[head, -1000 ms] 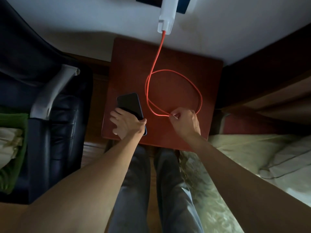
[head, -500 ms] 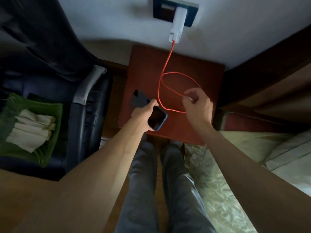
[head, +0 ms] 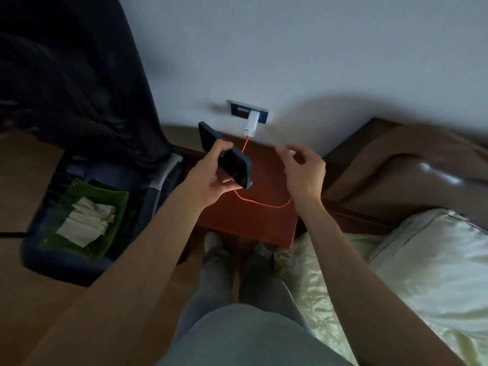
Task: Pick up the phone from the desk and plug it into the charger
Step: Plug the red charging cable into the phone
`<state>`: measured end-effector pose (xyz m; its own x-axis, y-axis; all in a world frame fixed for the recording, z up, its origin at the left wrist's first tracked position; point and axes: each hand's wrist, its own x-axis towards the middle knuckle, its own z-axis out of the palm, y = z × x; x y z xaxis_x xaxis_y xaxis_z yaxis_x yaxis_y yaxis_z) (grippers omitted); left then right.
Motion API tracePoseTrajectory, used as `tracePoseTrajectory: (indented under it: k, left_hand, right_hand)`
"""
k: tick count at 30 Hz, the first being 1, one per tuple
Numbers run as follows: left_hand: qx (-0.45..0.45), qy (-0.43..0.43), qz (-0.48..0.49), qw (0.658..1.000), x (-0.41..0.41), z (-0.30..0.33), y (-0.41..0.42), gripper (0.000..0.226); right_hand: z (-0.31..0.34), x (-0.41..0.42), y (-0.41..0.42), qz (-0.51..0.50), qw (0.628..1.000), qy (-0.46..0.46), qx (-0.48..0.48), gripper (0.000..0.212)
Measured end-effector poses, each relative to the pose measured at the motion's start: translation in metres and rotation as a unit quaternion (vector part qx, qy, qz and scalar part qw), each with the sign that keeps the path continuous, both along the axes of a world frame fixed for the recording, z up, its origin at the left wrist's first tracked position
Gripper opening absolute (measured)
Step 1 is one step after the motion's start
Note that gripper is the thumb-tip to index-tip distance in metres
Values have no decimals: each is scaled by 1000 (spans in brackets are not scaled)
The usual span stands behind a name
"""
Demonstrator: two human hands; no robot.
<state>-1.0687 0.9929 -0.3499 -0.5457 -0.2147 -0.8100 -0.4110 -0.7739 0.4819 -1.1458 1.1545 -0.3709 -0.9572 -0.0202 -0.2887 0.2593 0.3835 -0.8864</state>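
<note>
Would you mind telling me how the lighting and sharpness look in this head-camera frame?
Head view: the room is dim and the chair nearly black; glare streaks the brown headboard; the right hand is motion-blurred at its fingertips; a soft shadow falls on the wall; wide-angle distortion bends the edges.

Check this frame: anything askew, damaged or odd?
Nothing damaged or spilled. The left hand holds the phone tilted above the desk; the red cable sags loosely from the white charger toward the right hand.
</note>
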Motion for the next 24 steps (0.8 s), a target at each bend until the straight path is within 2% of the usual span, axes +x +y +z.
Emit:
tracePoseTrajectory:
  k: [3, 7, 9, 13, 17, 24]
  left_hand:
    - [-26, 28, -13, 999, 0, 37, 7, 20]
    - [0, 107, -11, 994, -2, 74, 17, 32]
    - [18, 144, -3, 989, -7, 90, 22, 36]
    - [59, 213, 3, 975, -17, 115, 31, 55]
    - [88, 273, -17, 958, -28, 128, 38, 56]
    - [144, 393, -52, 907, -45, 134, 57, 68]
  right_hand:
    - [30, 4, 14, 46, 998, 36, -2, 15]
    - [65, 13, 35, 77, 992, 101, -25, 4]
    - [80, 17, 43, 89, 987, 132, -36, 7]
    - [106, 24, 52, 106, 982, 115, -102, 21]
    - [131, 28, 53, 145, 971, 129, -140, 35]
    - [155, 36, 49, 228, 934, 87, -260, 35]
